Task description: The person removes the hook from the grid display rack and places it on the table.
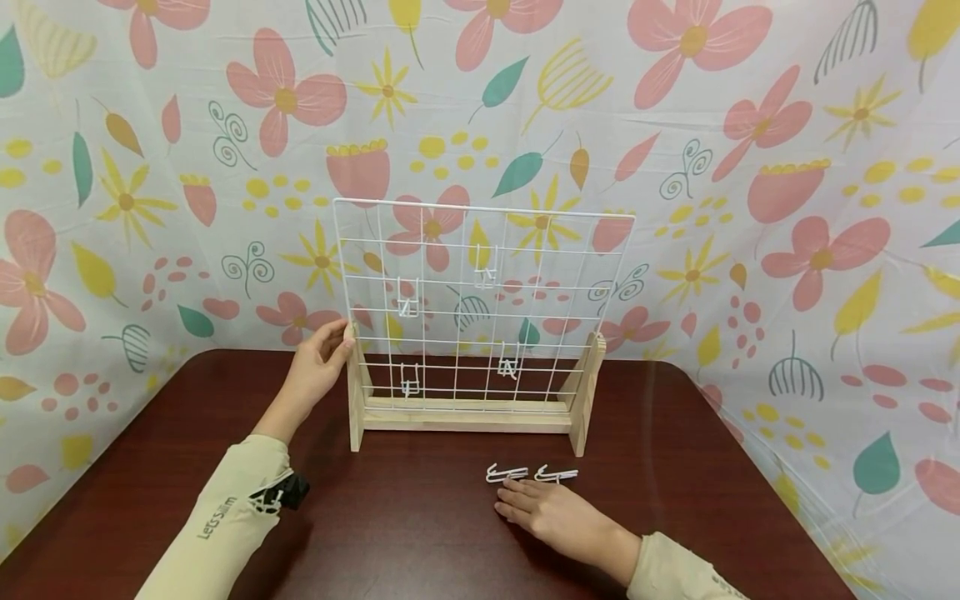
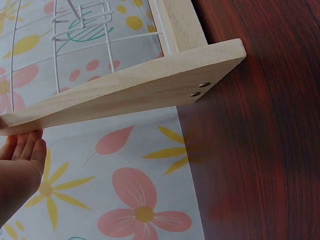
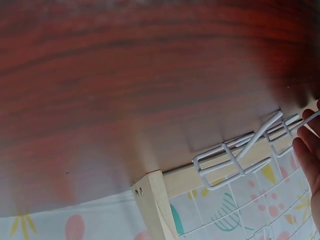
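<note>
Left hand: the left hand (image 1: 318,367) rests against the left edge of the wire grid (image 1: 480,275), just above the left wooden upright (image 1: 356,400); the fingers are straight and close together, the thumb up against the wire. In the left wrist view the fingertips (image 2: 27,145) touch the underside of the wooden foot (image 2: 140,90).
Rack: the white wire grid stands upright in a wooden base (image 1: 465,414) near the back edge of the dark red table (image 1: 420,533), about midway between its left and right edges.
Hooks on the grid: four white hooks (image 1: 407,298) hang on the wires, two in the upper half and two in the lower.
Loose hooks: two white hooks (image 1: 531,474) lie side by side on the table just in front of the rack's right foot (image 1: 585,400).
Right hand: the right hand (image 1: 555,517) lies flat on the table, fingers straight and slightly apart, fingertips touching or just short of the loose hooks; I cannot tell which.
Backdrop: a flowered cloth (image 1: 787,167) hangs behind and around the table.
</note>
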Demonstrator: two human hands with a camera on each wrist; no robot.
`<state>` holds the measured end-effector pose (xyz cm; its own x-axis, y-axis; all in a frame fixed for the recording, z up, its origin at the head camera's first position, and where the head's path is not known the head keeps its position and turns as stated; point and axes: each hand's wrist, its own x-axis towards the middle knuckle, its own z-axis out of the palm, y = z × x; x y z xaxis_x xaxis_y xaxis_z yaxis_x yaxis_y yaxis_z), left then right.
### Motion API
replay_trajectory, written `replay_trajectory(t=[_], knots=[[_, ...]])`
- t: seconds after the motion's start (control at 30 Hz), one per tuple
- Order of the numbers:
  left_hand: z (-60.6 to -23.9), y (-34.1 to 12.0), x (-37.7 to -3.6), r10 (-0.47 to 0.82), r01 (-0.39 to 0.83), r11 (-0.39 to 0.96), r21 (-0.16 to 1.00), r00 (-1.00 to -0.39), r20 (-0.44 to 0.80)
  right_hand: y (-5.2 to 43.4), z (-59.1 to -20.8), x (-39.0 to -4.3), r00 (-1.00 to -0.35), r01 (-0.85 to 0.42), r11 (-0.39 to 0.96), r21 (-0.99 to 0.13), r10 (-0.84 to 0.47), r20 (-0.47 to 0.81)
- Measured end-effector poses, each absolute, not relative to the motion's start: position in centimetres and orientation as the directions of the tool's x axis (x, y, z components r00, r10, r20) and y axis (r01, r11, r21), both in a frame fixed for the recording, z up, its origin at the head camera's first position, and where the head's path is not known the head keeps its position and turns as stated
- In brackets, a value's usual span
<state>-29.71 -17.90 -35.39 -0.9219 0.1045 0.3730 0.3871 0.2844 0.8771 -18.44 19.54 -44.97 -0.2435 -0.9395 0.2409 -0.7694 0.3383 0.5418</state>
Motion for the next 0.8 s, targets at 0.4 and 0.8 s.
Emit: replay_trajectory(t=[0.4,0.8], knots=[[-35.87,-17.99,-30.27,0.105,0.415,0.295,0.861,-0.909,0.403,19.42,-44.99,-18.43,-0.226,-0.762,0.325,0.56,-0.944,0.24],[-35.94,-18.07,-30.4,0.108,0.416,0.271,0.868,-0.909,0.402,19.4,-44.91,-18.42,-0.209,-0.786,0.325,0.526,-0.94,0.27]])
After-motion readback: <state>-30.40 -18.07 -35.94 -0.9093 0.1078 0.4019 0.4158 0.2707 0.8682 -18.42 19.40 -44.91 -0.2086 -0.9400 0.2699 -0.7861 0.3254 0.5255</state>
